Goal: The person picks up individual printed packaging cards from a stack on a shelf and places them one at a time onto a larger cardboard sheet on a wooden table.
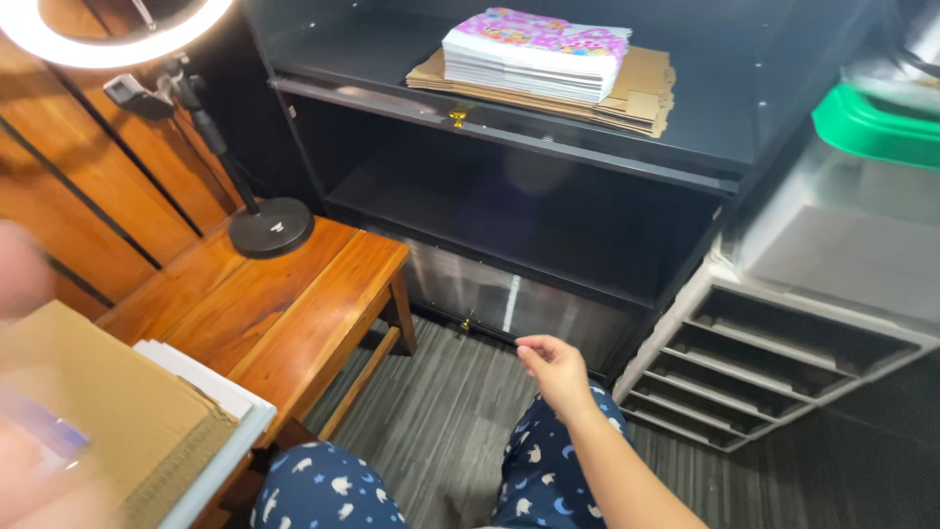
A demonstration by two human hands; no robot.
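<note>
Black cabinet (548,211), low glass door; right hand (558,367) near.

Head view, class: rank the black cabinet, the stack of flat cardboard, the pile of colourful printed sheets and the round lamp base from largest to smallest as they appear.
1. Black cabinet
2. Stack of flat cardboard
3. Pile of colourful printed sheets
4. Round lamp base

The sheets cover much of the cardboard, so ranks 2 and 3 are close.
</note>
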